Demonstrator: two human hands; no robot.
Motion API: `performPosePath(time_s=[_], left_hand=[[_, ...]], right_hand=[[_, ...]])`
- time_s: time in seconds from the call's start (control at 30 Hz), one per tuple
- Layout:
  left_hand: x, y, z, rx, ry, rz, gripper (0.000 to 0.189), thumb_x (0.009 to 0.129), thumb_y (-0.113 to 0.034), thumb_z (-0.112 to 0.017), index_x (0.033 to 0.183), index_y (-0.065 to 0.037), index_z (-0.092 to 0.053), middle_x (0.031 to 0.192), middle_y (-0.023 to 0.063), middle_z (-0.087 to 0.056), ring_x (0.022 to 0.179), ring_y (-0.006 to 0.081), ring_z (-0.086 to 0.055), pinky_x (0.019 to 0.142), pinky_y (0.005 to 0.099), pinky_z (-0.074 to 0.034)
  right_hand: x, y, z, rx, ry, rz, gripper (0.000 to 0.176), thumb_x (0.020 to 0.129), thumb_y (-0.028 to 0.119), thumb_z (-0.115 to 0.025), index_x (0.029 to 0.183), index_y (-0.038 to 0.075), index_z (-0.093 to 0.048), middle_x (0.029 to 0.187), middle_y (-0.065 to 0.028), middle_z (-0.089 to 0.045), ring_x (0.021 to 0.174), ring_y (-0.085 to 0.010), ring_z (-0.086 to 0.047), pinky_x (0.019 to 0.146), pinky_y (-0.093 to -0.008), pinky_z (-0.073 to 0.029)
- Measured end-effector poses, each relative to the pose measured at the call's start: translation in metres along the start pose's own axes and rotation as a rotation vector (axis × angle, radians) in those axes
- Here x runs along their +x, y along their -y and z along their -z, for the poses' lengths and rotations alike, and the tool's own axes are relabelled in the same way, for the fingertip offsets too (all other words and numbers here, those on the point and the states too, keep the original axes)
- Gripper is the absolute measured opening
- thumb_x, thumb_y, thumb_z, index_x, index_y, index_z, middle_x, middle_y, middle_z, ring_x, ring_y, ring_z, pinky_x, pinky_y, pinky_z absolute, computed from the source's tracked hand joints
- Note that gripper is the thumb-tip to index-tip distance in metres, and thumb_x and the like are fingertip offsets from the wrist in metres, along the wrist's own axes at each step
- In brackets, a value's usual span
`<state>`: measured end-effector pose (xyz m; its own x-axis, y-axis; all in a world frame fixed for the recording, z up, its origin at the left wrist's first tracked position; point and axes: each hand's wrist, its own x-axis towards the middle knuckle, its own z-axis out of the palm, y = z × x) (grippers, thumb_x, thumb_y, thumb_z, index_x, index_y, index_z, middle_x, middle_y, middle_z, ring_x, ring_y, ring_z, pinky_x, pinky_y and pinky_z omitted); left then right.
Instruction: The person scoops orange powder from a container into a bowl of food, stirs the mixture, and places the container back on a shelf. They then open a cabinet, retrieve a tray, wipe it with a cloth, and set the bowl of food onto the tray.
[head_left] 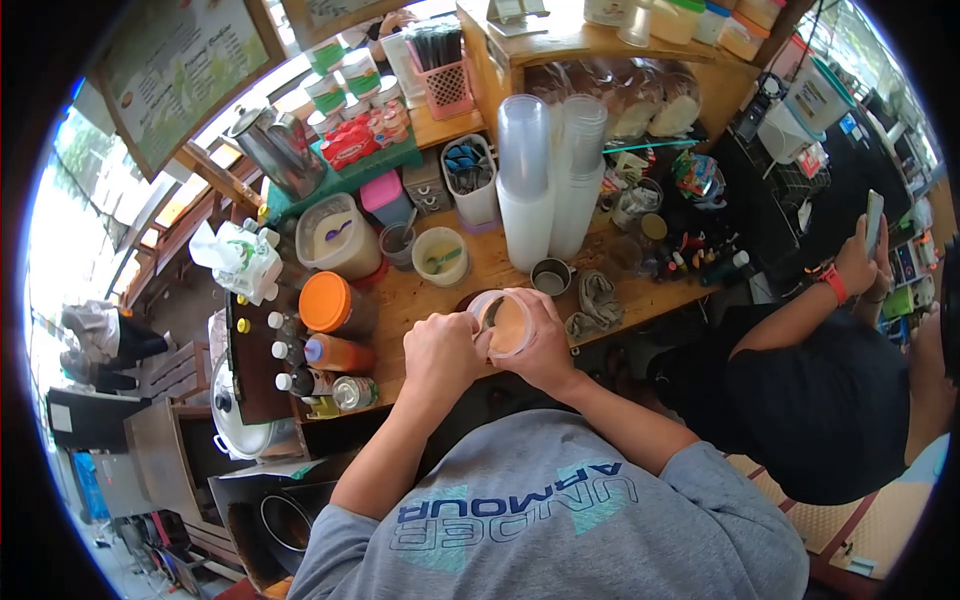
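A clear round cup (513, 325) with an orange-tan content is held at the front edge of the wooden counter (395, 305). My right hand (540, 345) wraps round its right side. On the cup's left side my left hand (443, 350) is closed in a fist at the rim; what it grips is hidden by its fingers. Just behind the cup stand a small metal cup (551, 276) and two tall stacks of plastic cups (527, 185). A crumpled grey cloth (595, 305) lies to the right.
At left are an orange-lidded jar (325, 302), bottles and a can (354, 393). Behind sit a tub of white powder (337, 235), a bowl with a green spoon (440, 257) and a utensil holder (470, 180). A person in black (800, 390) holds a phone at right.
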<state>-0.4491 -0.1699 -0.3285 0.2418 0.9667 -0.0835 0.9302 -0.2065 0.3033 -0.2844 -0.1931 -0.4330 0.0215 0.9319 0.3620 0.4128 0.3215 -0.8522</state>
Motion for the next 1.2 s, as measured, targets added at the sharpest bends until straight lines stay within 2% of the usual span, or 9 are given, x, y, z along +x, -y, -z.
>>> performPosePath(time_s=[0.17,0.23,0.37,0.47,0.53,0.63,0.77,1.03,1.2], left_hand=[[0.009,-0.006,-0.011,0.012,0.077,0.0,0.022,0.084,-0.031,-0.078,0.089,-0.01,-0.083,0.077,0.0166,-0.075,0.074,0.0361,-0.074,0.073,0.0444,-0.059],[0.011,-0.007,-0.017,-0.017,-0.036,-0.043,0.021,0.085,-0.029,-0.077,0.087,-0.008,-0.082,0.077,0.0177,-0.075,0.075,0.0369,-0.074,0.074,0.0449,-0.059],[0.021,-0.008,-0.03,-0.086,0.02,0.008,0.02,0.086,-0.024,-0.076,0.089,-0.005,-0.082,0.079,0.0198,-0.074,0.077,0.0381,-0.073,0.075,0.0451,-0.058],[0.025,-0.004,-0.033,-0.242,0.074,-0.041,0.019,0.086,-0.017,-0.076,0.09,0.0,-0.08,0.076,0.021,-0.074,0.069,0.0339,-0.074,0.068,0.0433,-0.058],[0.029,0.0,-0.03,-0.416,0.193,0.051,0.019,0.088,-0.014,-0.076,0.091,0.005,-0.078,0.071,0.0195,-0.072,0.059,0.0261,-0.071,0.058,0.0394,-0.056],[0.027,0.006,-0.034,-0.485,0.178,0.081,0.022,0.09,-0.014,-0.076,0.09,0.007,-0.077,0.066,0.016,-0.071,0.052,0.0195,-0.066,0.052,0.0366,-0.053],[0.023,0.005,-0.037,-0.504,0.18,0.109,0.023,0.091,-0.016,-0.076,0.089,0.006,-0.078,0.065,0.0148,-0.07,0.051,0.0192,-0.065,0.052,0.0359,-0.053],[0.02,0.0,-0.055,-0.474,0.099,0.131,0.022,0.088,-0.018,-0.079,0.09,0.004,-0.079,0.071,0.0192,-0.071,0.063,0.0256,-0.069,0.067,0.0396,-0.055],[0.02,0.003,-0.062,-0.489,0.094,0.127,0.023,0.088,-0.018,-0.079,0.089,0.004,-0.078,0.07,0.0187,-0.071,0.061,0.0253,-0.068,0.066,0.0393,-0.055]], right_hand=[[0.0,0.001,0.01,0.005,0.021,-0.042,0.088,0.061,0.018,-0.096,0.137,0.005,-0.055,0.132,-0.0159,-0.058,0.124,-0.035,-0.058,0.106,-0.0426,-0.05],[-0.001,-0.002,0.013,0.021,0.028,-0.079,0.084,0.061,0.015,-0.094,0.135,0.003,-0.057,0.13,-0.0157,-0.059,0.125,-0.0347,-0.058,0.107,-0.0423,-0.049],[-0.005,-0.016,0.016,-0.007,0.064,-0.052,0.087,0.061,0.014,-0.092,0.139,0.01,-0.055,0.132,-0.0144,-0.056,0.121,-0.035,-0.06,0.102,-0.0423,-0.052],[-0.004,-0.019,0.021,-0.017,0.094,-0.069,0.087,0.06,0.014,-0.092,0.139,0.01,-0.055,0.131,-0.014,-0.056,0.121,-0.035,-0.06,0.102,-0.0427,-0.053],[-0.003,-0.022,0.026,-0.017,0.112,-0.087,0.087,0.06,0.014,-0.092,0.139,0.01,-0.055,0.131,-0.0139,-0.055,0.122,-0.0351,-0.06,0.102,-0.0427,-0.053],[-0.002,-0.027,0.031,-0.043,0.131,-0.116,0.087,0.061,0.014,-0.092,0.139,0.01,-0.055,0.131,-0.014,-0.055,0.121,-0.0355,-0.061,0.102,-0.0429,-0.053],[-0.001,-0.032,0.035,-0.053,0.142,-0.099,0.087,0.061,0.014,-0.092,0.139,0.01,-0.055,0.132,-0.0147,-0.055,0.121,-0.0359,-0.061,0.102,-0.043,-0.053],[-0.002,-0.043,0.038,-0.073,0.164,-0.11,0.089,0.06,0.013,-0.092,0.14,0.01,-0.054,0.132,-0.0148,-0.055,0.121,-0.0358,-0.061,0.103,-0.0424,-0.052],[-0.004,-0.052,0.037,-0.079,0.199,-0.174,0.09,0.06,0.012,-0.091,0.141,0.01,-0.053,0.132,-0.015,-0.056,0.122,-0.0356,-0.06,0.104,-0.0417,-0.051]])
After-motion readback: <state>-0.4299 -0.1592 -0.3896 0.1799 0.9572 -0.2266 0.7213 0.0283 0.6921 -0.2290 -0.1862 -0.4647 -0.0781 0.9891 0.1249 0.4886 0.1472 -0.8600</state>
